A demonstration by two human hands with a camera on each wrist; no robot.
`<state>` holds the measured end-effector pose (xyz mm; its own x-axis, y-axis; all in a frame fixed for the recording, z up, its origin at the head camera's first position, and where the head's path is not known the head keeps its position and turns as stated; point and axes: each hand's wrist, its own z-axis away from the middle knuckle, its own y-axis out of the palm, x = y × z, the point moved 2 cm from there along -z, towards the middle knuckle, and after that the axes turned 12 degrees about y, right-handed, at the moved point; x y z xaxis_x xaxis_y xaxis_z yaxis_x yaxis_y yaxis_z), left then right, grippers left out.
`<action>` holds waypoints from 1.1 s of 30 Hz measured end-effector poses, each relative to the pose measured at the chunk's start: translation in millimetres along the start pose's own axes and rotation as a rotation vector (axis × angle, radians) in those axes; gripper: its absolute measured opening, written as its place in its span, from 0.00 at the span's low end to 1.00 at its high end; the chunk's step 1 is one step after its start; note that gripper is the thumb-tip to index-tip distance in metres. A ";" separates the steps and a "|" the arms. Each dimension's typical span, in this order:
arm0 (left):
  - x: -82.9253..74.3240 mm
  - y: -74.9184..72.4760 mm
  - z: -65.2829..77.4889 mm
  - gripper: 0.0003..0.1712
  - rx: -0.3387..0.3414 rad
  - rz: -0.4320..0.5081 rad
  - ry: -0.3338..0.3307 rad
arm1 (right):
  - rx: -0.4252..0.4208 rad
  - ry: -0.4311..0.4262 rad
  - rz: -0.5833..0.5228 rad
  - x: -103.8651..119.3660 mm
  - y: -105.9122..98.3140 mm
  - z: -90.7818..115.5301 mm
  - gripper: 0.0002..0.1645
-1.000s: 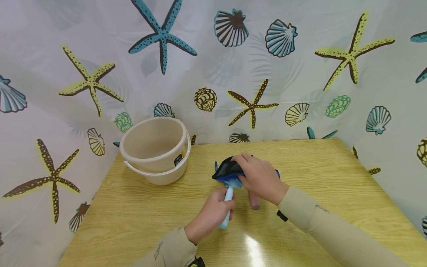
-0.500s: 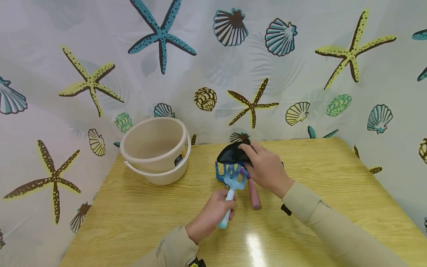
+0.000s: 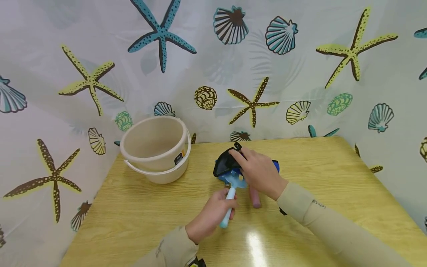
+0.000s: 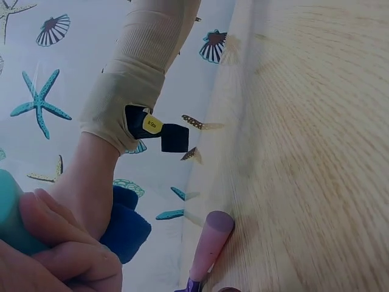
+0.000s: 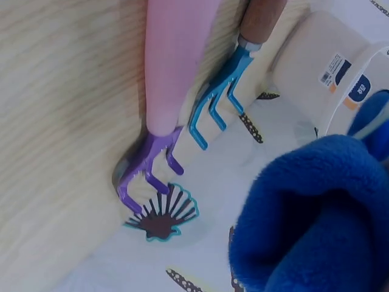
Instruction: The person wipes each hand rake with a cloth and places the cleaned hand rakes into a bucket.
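In the head view my left hand (image 3: pixel 212 211) grips the pale blue handle (image 3: pixel 228 207) of a small hand fork, tines pointing away from me. My right hand (image 3: pixel 261 172) holds a cloth (image 3: pixel 225 163), black on one side and fuzzy blue on the other, with a small black loop. The cloth lies over the ends of the fork's tines and hides them. Close up in the right wrist view, the blue pile (image 5: pixel 304 201) is folded with a hollow in it. The fork's teal handle (image 4: pixel 15 219) shows in the left wrist view, inside the left fingers.
Behind the fork, on the wooden table (image 3: pixel 143 222), lie a pink-handled rake (image 5: pixel 164 79) with purple tines and a brown-handled rake (image 5: pixel 222 91) with blue tines. A cream bucket (image 3: pixel 156 159) stands at the left. Patterned curtain (image 3: pixel 207 55) encloses the table's back and sides.
The right hand lifted the cloth up off the fork half a second ago, baring the tines, and has brought it down over them again. The left hand stays nearly still.
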<state>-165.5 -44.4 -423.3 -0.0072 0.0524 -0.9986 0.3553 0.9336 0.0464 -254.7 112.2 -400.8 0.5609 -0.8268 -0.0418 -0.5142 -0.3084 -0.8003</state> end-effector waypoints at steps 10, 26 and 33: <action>-3.3 -3.9 -1.9 0.08 0.005 0.050 0.001 | -0.117 -0.009 -0.012 -6.9 -13.5 -5.1 0.38; -2.7 -4.6 3.4 0.07 0.038 0.064 -0.022 | 0.154 -0.020 -0.177 -10.2 -9.2 12.3 0.47; -4.9 -5.4 1.5 0.08 0.037 0.075 -0.017 | 0.053 -0.206 -0.054 -18.2 -11.5 10.1 0.43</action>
<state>-166.0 -50.3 -418.6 0.0367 0.1157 -0.9926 0.3884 0.9135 0.1209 -252.4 135.5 -396.9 0.7105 -0.6943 -0.1147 -0.4478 -0.3203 -0.8348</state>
